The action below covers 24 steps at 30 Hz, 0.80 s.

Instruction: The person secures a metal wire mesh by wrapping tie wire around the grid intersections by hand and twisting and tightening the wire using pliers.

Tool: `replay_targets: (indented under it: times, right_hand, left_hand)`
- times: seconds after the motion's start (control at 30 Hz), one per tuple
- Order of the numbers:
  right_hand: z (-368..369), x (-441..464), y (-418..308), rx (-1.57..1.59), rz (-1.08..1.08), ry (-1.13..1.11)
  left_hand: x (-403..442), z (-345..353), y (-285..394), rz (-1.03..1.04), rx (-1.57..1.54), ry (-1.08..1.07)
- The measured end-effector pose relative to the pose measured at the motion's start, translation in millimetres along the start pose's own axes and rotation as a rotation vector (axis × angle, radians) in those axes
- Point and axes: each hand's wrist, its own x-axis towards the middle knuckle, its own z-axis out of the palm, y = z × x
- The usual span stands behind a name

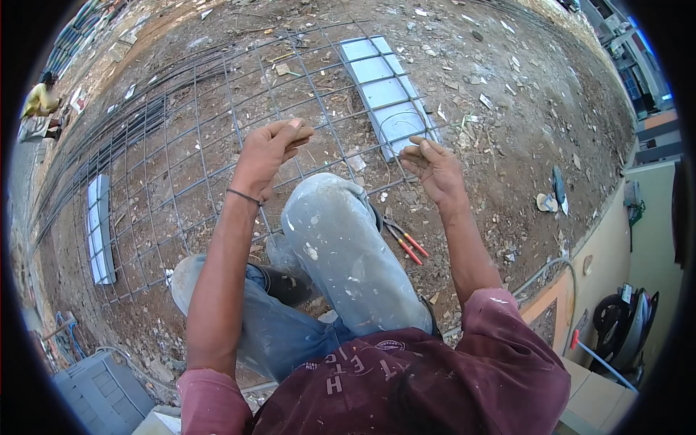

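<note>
My left hand (pixel 274 148) is raised above a steel rebar mesh (pixel 201 148), thumb pressed to its curled fingers; anything in them is too small to make out. To the right my right hand (pixel 435 168) is also closed, fingers bent against the thumb. A thin wire (pixel 399 116) curves just beyond it, over a pale board (pixel 377 83) under the mesh; whether the fingers hold that wire is unclear. Pincers with red handles (pixel 407 243) lie on the ground beside my right knee.
Long rebar rods (pixel 145 116) lie at the left, near a second pale board (pixel 100 225). A person (pixel 40 109) sits at the far left. A grey box (pixel 105 395) stands lower left. At the right are a hose (pixel 544 270), a wall (pixel 652 217) and a parked motorbike (pixel 627 326).
</note>
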Motion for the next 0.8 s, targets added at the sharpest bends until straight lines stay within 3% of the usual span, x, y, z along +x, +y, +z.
replay_targets:
  times: [0.1, 0.13, 0.17, 0.2, 0.23, 0.33, 0.37, 0.43, 0.5, 0.53, 0.57, 0.6, 0.7, 0.8]
  right_hand:
    - [98, -7, 23, 0.214, 0.052, -0.228]
    - [123, -7, 30, 0.245, 0.105, -0.302]
    - [150, -11, 34, 0.082, 0.091, -0.286]
    - [165, -15, 34, -0.082, 0.083, -0.265]
    - [165, -18, 30, -0.063, 0.082, -0.244]
    - [152, -23, 20, -0.216, 0.071, -0.353]
    - [138, -23, 20, -0.218, 0.072, -0.351]
    - [94, -21, 40, 0.085, 0.203, -0.297]
    - [16, -8, 92, -0.209, 0.148, -0.025]
    - [-35, -8, 134, -0.540, 0.135, 0.166]
    - [-79, -21, 165, -1.282, 0.081, 0.309]
    - [-122, -34, 199, -1.454, 0.276, 0.348]
    - [-163, -93, 239, -1.692, 0.266, 0.400]
    - [-177, -106, 245, -1.736, 0.333, 0.237]
  left_hand:
    - [1, 29, -9, -0.033, 0.119, -0.164]
    - [1, 31, -5, -0.067, -0.105, -0.274]
    - [0, 33, 0, -0.111, -0.333, -0.378]
    - [-4, 36, 11, -0.070, -0.380, -0.282]
    - [-6, 40, 17, -0.089, -0.365, -0.298]
    - [-1, 43, 13, 0.305, -0.201, -0.206]
    - [2, 38, 7, 0.304, -0.203, -0.207]
    - [4, 26, -2, 0.200, -0.388, -0.191]
    - [1, 22, 2, 0.215, -0.445, -0.062]
    - [6, 12, 1, 0.176, -0.505, 0.128]
    - [10, 6, 1, 0.135, -0.564, 0.319]
    - [9, 8, 10, 0.112, -0.585, 0.433]
    - [13, -17, 18, 0.092, -0.694, 0.407]
    - [6, -14, 36, 0.106, -0.715, 0.514]
